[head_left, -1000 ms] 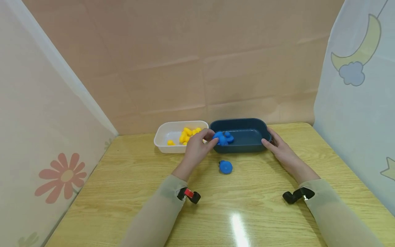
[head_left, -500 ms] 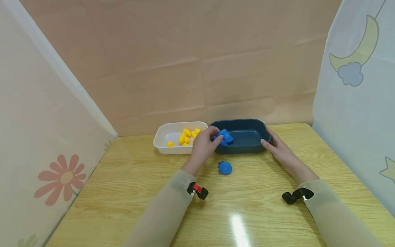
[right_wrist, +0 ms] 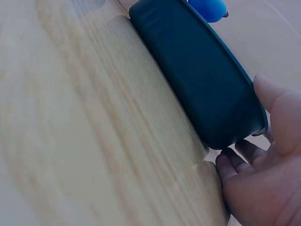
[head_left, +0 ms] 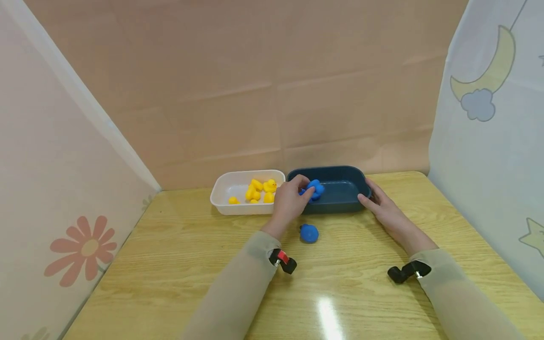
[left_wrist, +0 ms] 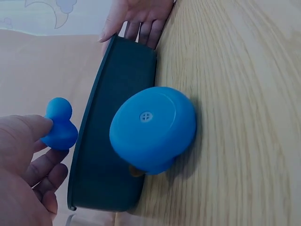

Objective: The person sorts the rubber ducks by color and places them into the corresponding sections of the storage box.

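My left hand [head_left: 291,200] pinches a blue rubber duck [left_wrist: 61,125] between thumb and fingers, over the near left part of a dark teal tray [head_left: 340,208]. More blue shows around the held duck inside the tray, partly hidden by the hand. At the tray's right end, my right hand [head_left: 384,210] grips the wall, thumb at the rim and fingers around the outside, as the right wrist view also shows. Another blue duck [head_left: 309,233] lies tipped on the table in front of the tray, its flat round base [left_wrist: 150,117] facing the left wrist camera.
A white tray [head_left: 238,210] with several yellow rubber ducks [head_left: 269,185] stands directly left of the teal one. Both sit near the back edge of the wooden table [head_left: 170,264]. A beige curtain hangs behind, and printed cloth walls flank both sides.
My left hand has moved right with the blue duck, from the seam between the trays to farther over the teal tray. The right hand keeps its grip on the tray's end.
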`<state>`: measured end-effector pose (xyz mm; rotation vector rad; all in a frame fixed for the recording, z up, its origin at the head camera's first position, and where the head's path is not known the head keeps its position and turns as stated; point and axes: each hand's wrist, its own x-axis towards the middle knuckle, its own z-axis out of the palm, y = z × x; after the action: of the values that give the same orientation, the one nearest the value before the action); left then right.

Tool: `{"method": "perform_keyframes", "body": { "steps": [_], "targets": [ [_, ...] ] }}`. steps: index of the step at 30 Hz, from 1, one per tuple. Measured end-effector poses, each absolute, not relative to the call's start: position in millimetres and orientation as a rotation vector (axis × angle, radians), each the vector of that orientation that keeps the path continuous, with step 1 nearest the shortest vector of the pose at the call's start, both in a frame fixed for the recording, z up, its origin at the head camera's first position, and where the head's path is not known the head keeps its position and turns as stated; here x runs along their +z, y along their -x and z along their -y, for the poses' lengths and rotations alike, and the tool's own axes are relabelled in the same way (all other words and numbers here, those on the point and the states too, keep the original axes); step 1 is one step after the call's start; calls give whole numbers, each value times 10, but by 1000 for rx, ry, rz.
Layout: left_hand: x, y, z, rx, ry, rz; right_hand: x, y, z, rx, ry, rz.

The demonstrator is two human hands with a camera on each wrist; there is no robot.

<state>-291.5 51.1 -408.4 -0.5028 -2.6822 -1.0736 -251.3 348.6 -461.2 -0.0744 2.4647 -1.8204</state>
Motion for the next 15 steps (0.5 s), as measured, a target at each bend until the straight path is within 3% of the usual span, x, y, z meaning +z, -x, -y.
{"method": "perform_keyframes", "body": {
  "steps": [15],
  "targets": [
    [-4091, 2885, -475, -1054, 463, 2670, -4587, 2507, -3480, -1846, 81, -2442]
  ]
}}
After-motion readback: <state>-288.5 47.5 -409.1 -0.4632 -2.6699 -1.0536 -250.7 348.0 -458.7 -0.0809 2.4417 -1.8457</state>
